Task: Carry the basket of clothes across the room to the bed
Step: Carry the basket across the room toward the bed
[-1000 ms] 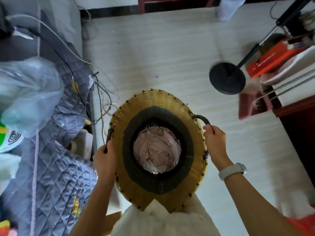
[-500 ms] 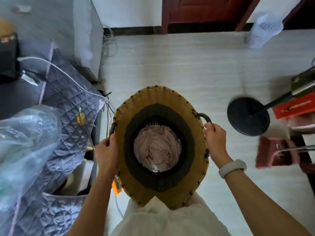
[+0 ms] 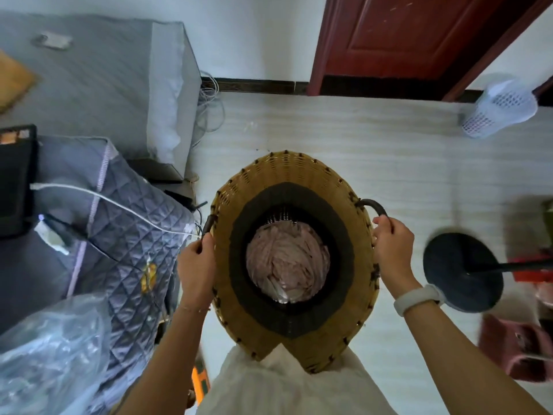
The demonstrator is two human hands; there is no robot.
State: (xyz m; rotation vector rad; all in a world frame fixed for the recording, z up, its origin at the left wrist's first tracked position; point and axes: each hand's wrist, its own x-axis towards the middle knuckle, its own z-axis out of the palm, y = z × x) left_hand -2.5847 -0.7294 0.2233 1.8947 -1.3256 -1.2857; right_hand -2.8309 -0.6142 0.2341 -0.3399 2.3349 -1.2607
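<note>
A tall woven yellow basket (image 3: 281,172) with a dark inner band hangs in front of my body above the floor. Pale pink clothes (image 3: 287,262) lie bunched at its bottom. My left hand (image 3: 196,265) grips the dark handle on the basket's left side. My right hand (image 3: 392,247), with a white band on the wrist, grips the curved dark handle on the right side. The bed (image 3: 98,85), with a grey sheet, stretches along the left wall, and a quilted grey cover (image 3: 134,235) hangs over its edge close to my left hand.
A black round stand base (image 3: 460,271) with a pole sits on the floor right of my right hand. A white mesh bin (image 3: 499,109) stands by the red door (image 3: 413,34). Cables (image 3: 209,112) lie at the bed's corner. A plastic bag (image 3: 51,354) rests at lower left.
The view has moved forward along the bed toward the door, which now shows. The stand base has slid from upper right to beside my right hand. Both hands keep their hold.
</note>
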